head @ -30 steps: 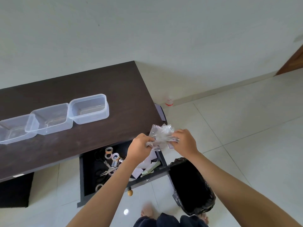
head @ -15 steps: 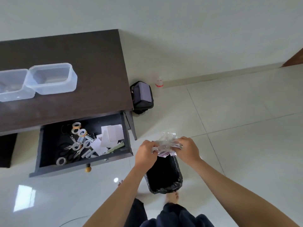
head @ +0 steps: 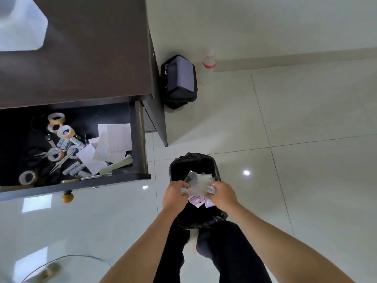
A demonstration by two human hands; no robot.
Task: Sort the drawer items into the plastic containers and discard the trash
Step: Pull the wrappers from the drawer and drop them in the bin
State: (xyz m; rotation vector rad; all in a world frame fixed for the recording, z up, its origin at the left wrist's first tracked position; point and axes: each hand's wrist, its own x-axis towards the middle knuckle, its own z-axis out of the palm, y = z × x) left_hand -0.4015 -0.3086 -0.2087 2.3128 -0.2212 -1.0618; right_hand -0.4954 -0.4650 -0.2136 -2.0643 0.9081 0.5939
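Observation:
A bunch of crumpled clear plastic wrappers (head: 199, 185) with a pink scrap underneath is held between both hands. My left hand (head: 175, 193) grips its left side and my right hand (head: 223, 194) grips its right side. The bunch hangs directly over the open mouth of a bin lined with a black bag (head: 192, 165), which stands on the floor. To the left the open dark drawer (head: 139, 139) holds tape rolls (head: 65, 132), scissors (head: 54, 155), batteries and white paper slips (head: 116, 139). A clear plastic container (head: 20, 27) shows blurred on the desk at top left.
The dark wooden desk (head: 91, 54) fills the upper left. A small black bag (head: 180, 80) and a plastic bottle (head: 209, 63) stand on the tiled floor by the wall. My dark-trousered legs (head: 224, 252) are just behind the bin. A thin cable (head: 67, 257) lies at bottom left.
Both hands carried the wrapper bunch from above the drawer rightward and down over the bin. The view tilted down, so the desk and containers slid up and left.

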